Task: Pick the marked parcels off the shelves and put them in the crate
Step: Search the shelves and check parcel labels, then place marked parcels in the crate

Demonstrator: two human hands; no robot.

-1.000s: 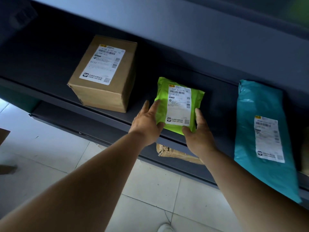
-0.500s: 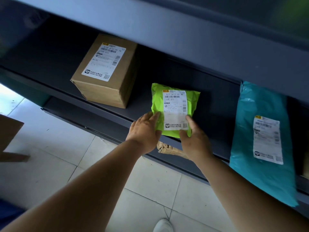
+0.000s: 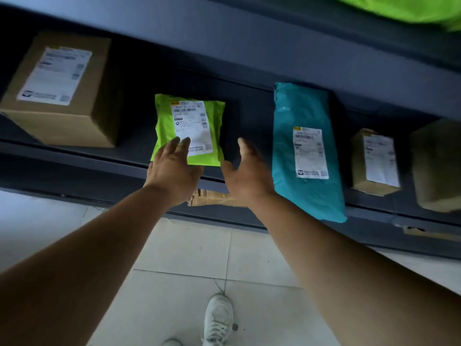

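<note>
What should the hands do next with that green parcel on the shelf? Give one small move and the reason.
Probably close both hands on the green parcel and lift it off the shelf. The left hand lies open with straight fingers over its near edge, the right hand is open beside its right edge, apparently not touching. Neither grips it yet, and it lies flat near the shelf's front lip.

The premises present as a parcel storeroom or courier sorting point. Dark metal shelving [image 3: 249, 46] runs in tiers over a pale tiled floor [image 3: 189, 248], and holds labelled consignments side by side: a cardboard box [image 3: 62, 93], a green mailer bag [image 3: 164, 126], a teal mailer bag [image 3: 306, 156] and a small carton [image 3: 374, 163], each bearing a printed barcode shipping label.
</note>
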